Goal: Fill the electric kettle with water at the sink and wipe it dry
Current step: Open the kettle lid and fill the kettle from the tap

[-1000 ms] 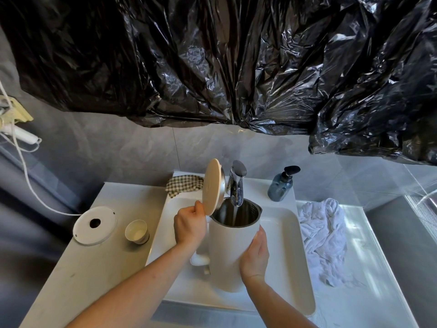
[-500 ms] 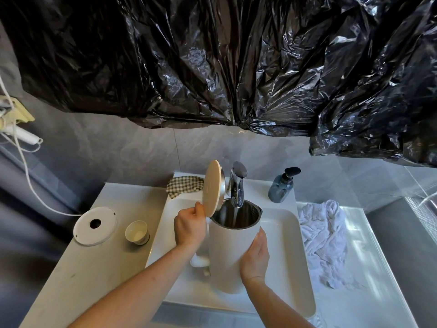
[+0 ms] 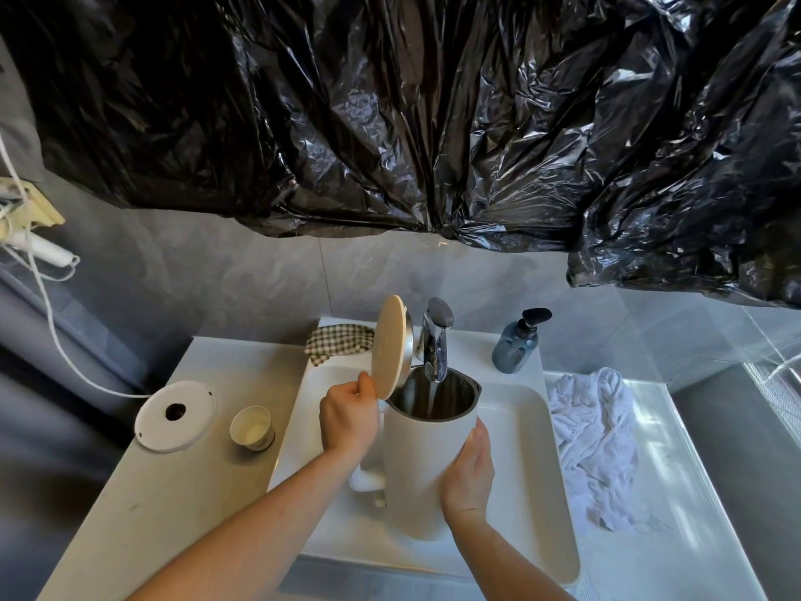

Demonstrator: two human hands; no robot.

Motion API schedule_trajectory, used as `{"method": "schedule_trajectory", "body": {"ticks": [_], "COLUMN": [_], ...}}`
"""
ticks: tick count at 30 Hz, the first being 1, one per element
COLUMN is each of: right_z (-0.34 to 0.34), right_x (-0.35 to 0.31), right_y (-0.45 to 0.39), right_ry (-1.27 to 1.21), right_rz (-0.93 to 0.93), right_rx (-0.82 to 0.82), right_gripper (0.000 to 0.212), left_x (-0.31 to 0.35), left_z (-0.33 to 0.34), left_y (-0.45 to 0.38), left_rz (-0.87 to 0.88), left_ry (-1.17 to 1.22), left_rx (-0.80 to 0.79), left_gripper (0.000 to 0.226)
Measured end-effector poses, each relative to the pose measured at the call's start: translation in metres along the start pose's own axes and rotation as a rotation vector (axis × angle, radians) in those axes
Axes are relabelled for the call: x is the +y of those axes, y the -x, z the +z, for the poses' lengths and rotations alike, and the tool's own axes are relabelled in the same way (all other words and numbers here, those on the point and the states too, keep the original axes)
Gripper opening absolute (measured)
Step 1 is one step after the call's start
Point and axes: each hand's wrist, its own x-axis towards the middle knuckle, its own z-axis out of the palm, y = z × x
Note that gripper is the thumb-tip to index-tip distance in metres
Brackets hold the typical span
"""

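Observation:
A white electric kettle (image 3: 422, 466) stands inside the white sink (image 3: 546, 492) with its round lid (image 3: 390, 347) hinged up. Its steel mouth sits right under the chrome faucet (image 3: 435, 340), and a thin stream of water runs into it. My left hand (image 3: 349, 416) grips the kettle's handle, thumb up by the lid's edge. My right hand (image 3: 470, 468) is pressed against the kettle's right side, steadying it. A crumpled white towel (image 3: 594, 440) lies on the counter to the right of the sink.
The kettle's round white base (image 3: 175, 416) with its cord sits on the left counter, next to a small cup (image 3: 253, 427). A checked cloth (image 3: 338, 342) lies behind the sink's left corner, a blue soap dispenser (image 3: 518, 344) behind its right. Black plastic sheeting (image 3: 411, 110) hangs overhead.
Hardly anything has moved. Both hands keep the same hold on the kettle under the running faucet, with the lid still up.

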Motion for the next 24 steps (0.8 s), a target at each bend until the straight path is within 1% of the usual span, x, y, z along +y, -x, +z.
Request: {"method": "schedule_trajectory", "body": {"ticks": [24], "right_z": [0.0006], "right_x": [0.0011], "right_y": [0.0012], "right_ry": [0.012], "right_rz": [0.007], "right_rx": [-0.002], "right_gripper": [0.084], "left_x": [-0.0001], "left_z": [-0.0029], "left_y": [0.0012], "left_rz": [0.007], "left_ry": [0.004], "left_rx": [-0.005], "left_gripper": [0.05]}}
